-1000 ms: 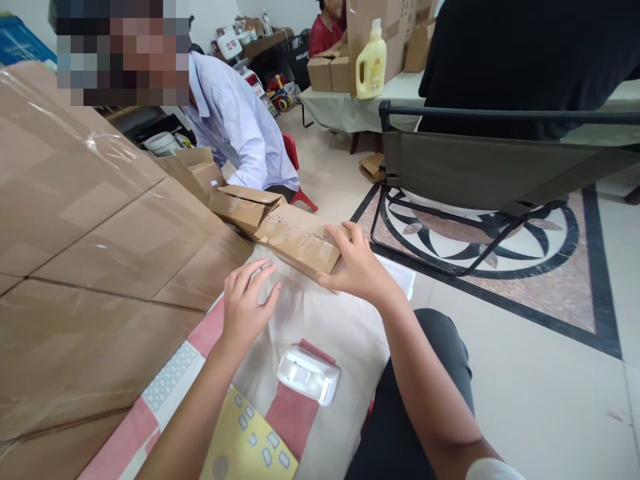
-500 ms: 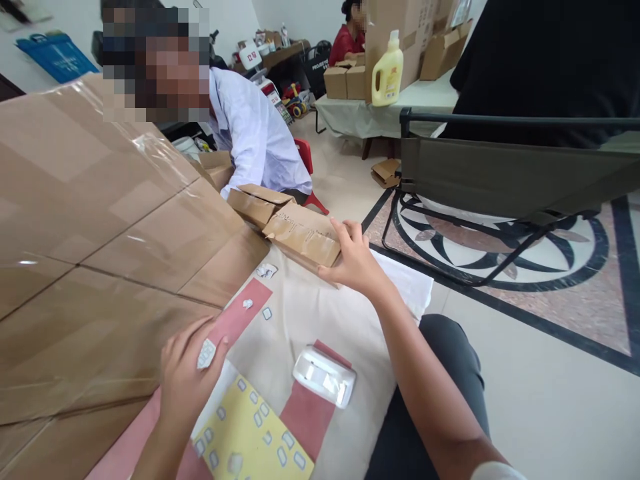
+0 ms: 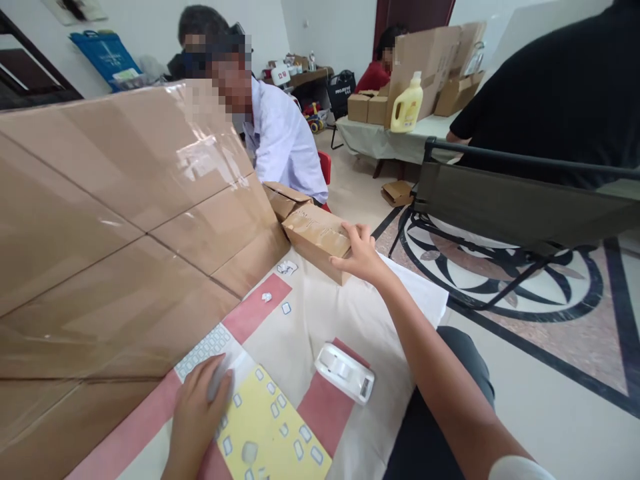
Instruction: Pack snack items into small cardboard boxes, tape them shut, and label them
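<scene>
Pale walls and a tiled floor point(image 3: 540, 360) surround a crowded workroom, seen from a camera worn on the person's head. Along the left, a wall of taped cardboard point(image 3: 150, 200) borders the work surface.

At centre, a closed-looking cardboard box point(image 3: 320, 233) lies on the cloth point(image 3: 280, 340), close beside that wall. The right hand point(image 3: 361, 253) grips its near end: thumb low on the end, fingers bent over the top edge. The left hand point(image 3: 200, 400) rests low on the printed part of the cloth, fingers loosely curved, a small gap between thumb and forefinger. Something greyish shows there; whether it is held cannot be told.

Holding this box well probably calls for even, moderate pressure, since thin cardboard could dent under the thumb. A second box point(image 3: 285, 197) sits at its far end, touching or nearly so, so a forward push might shift both; the free-standing side seems best guided gently.

Nearer the person, a white device point(image 3: 345, 373) lies on a pink patch, next to a yellow panel point(image 3: 280, 427) printed with small outlines.

Beyond, a person in a pale shirt point(image 3: 293, 140) leans behind the cardboard; another, in black point(image 3: 550, 87), sits in a folding chair point(image 3: 520, 200). On a far table stands a yellow bottle point(image 3: 407, 107).
</scene>
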A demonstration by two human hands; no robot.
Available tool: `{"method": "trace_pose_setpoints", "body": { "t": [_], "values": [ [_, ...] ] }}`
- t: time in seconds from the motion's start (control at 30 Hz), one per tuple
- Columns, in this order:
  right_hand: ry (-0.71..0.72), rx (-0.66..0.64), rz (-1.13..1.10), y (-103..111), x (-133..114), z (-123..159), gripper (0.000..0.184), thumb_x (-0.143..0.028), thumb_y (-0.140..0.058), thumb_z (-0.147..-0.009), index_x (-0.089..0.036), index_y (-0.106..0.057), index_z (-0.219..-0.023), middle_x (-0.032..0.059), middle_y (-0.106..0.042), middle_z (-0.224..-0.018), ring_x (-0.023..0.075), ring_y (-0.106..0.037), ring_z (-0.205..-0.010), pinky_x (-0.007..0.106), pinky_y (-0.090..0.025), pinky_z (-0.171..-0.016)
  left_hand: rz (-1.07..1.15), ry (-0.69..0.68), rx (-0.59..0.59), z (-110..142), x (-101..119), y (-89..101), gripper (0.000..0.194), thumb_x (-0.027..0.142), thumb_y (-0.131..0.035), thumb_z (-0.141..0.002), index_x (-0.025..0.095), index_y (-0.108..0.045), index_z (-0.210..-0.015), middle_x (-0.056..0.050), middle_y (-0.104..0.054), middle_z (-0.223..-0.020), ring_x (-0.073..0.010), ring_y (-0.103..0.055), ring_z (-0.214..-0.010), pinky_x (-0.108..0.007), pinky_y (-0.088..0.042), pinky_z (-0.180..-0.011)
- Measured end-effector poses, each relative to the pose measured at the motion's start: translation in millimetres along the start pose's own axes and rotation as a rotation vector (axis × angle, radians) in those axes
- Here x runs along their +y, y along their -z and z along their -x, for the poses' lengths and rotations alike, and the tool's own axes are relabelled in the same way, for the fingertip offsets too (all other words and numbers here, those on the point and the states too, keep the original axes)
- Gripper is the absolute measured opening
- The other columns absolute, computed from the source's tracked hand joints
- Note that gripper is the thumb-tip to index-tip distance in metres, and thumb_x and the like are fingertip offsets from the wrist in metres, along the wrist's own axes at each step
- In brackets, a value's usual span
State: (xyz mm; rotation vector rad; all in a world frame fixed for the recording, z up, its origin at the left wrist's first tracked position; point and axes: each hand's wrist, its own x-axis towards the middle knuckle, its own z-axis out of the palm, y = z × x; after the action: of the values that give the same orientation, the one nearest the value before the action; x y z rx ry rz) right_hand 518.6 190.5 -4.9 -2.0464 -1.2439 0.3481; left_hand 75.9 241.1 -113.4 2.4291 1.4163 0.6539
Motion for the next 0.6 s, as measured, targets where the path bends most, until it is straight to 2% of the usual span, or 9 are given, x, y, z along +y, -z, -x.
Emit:
{"method": "trace_pose_setpoints", "body": {
  "t": [0.1,0.3,0.5,0.6],
  "values": [
    [-0.004,-0.027,0.014,-6,-4,-14,0.096,-0.045,-0.073,-0.068,-0.026,-0.033,-0.154,0.0157,-0.023,-0.151,0.0402,-0.036,-0.135,0.052,-0.036,-0.110,-0.024,-0.031,-0.008,-2,-5,-4.2,0.037,0.050,-0.050,-0.093,0.026,-0.064,-0.117,-0.009,-0.069,-0.122,-0.0320,-0.063,-0.114,-0.050,-0.049,-0.099],
    [0.002,-0.045,0.016,-11,-13,-36,0.095,-0.049,-0.073,-0.069,-0.025,-0.035,-0.152,0.0148,-0.024,-0.150,0.0387,-0.031,-0.140,0.048,-0.035,-0.113,0.011,0.000,-0.011,2,-10,-9.1,0.037,0.050,-0.048,-0.095,0.026,-0.065,-0.118,-0.008,-0.069,-0.125,-0.0304,-0.061,-0.119,-0.048,-0.048,-0.099],
    [-0.001,0.006,0.034,-15,-18,-32,0.090,-0.051,-0.071,-0.071,-0.026,-0.037,-0.150,0.0144,-0.025,-0.149,0.0370,-0.034,-0.140,0.048,-0.036,-0.112,0.041,-0.020,-0.017,2,-6,-5.5,0.036,0.049,-0.049,-0.095,0.026,-0.067,-0.116,-0.008,-0.070,-0.122,-0.0298,-0.062,-0.118,-0.048,-0.049,-0.098],
    [0.001,0.044,0.063,-18,-19,-30,0.089,-0.053,-0.068,-0.073,-0.022,-0.038,-0.151,0.0161,-0.026,-0.148,0.0379,-0.035,-0.139,0.047,-0.034,-0.113,0.040,-0.043,-0.011,3,-5,-3.9,0.035,0.046,-0.049,-0.097,0.026,-0.067,-0.118,-0.008,-0.070,-0.122,-0.0291,-0.063,-0.117,-0.047,-0.050,-0.098]
  ]
}}
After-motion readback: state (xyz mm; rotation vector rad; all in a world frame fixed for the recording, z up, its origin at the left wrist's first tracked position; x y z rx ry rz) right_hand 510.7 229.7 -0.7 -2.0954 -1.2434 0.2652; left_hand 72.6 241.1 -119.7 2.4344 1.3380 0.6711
